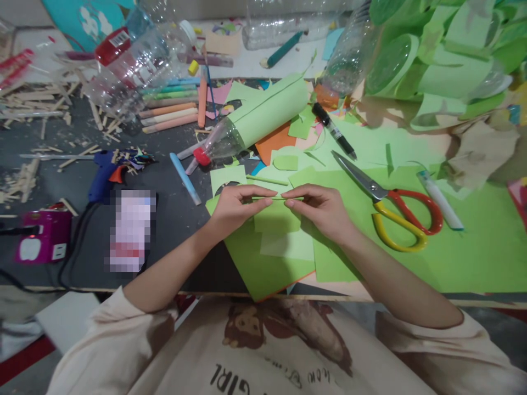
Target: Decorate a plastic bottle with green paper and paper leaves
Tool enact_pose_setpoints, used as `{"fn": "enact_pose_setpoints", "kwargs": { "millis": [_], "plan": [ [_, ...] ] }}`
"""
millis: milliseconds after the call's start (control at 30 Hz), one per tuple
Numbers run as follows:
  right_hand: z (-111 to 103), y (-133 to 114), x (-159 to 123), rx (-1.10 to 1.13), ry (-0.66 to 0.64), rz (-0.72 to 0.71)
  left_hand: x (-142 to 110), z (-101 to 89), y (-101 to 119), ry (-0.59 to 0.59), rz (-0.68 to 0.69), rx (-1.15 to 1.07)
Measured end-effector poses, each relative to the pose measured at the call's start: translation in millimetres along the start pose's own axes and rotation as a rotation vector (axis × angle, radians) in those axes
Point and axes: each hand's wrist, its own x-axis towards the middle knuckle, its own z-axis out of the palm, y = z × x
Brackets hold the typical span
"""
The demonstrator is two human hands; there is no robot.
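My left hand point(240, 206) and my right hand point(319, 207) pinch the two ends of a thin green paper strip point(279, 198) at the middle of the table. Their fingertips nearly meet over it. Below them lie light green paper pieces point(287, 245) on a larger green sheet point(255, 263). Just beyond the hands, a narrow rolled green paper stick point(267, 180) rests among cut scraps. Farther off, a plastic bottle point(224, 140) with a red cap lies on its side, wrapped in green paper point(274, 112). Scissors point(385, 195) with red and yellow handles lie open beyond my right hand.
To the left are a blue glue gun point(101, 175), a phone point(130, 230), a purple box point(43, 236) with a cable, and scattered wood sticks point(37, 101). Colored pens point(173, 109), a black marker point(334, 131) and clear bottles point(140, 60) lie farther back. Green paper-covered plastic point(453, 71) fills the back right.
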Motion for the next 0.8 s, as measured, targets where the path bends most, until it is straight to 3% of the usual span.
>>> {"fn": "enact_pose_setpoints", "kwargs": {
  "millis": [167, 367, 567, 800],
  "plan": [
    [1.0, 2.7, -0.5, 0.003, -0.044, 0.021, -1.0, 0.5, 1.3, 0.013, 0.051, 0.060],
    [0.8, 2.5, -1.5, -0.158, -0.081, -0.017, -3.4, 2.4, 0.0, -0.019, 0.104, 0.107],
    [-1.9, 1.9, -0.8, -0.167, -0.054, -0.043, -2.1, -0.1, 0.4, -0.033, 0.067, 0.199],
    [-1.7, -3.0, 0.3, -0.128, -0.028, -0.015, -2.2, -2.9, 1.7, -0.036, 0.029, 0.151]
  ]
}}
